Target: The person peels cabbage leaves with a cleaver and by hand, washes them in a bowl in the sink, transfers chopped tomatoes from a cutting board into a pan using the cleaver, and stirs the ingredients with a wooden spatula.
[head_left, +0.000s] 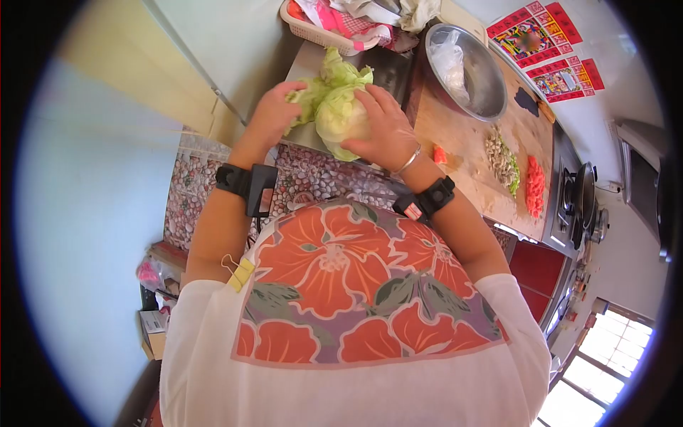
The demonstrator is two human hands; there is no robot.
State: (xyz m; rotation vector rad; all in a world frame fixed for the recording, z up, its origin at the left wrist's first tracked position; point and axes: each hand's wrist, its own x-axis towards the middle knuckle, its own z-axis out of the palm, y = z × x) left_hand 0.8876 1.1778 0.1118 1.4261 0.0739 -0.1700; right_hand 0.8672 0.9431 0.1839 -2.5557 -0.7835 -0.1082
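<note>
A pale green head of lettuce sits at the counter's front edge, its outer leaves spread up and to the left. My right hand wraps round the right side of the head, fingers on top and thumb lower down. At the left, my left hand has its fingers closed on a loose outer leaf. That leaf touches the rest of the lettuce. Both wrists wear black straps with small devices.
Right of the lettuce, a wooden board bears chopped red pieces, chopped mushroom-like and green bits, and a steel bowl holding a plastic bag. A pink basket stands behind. The stove is at far right.
</note>
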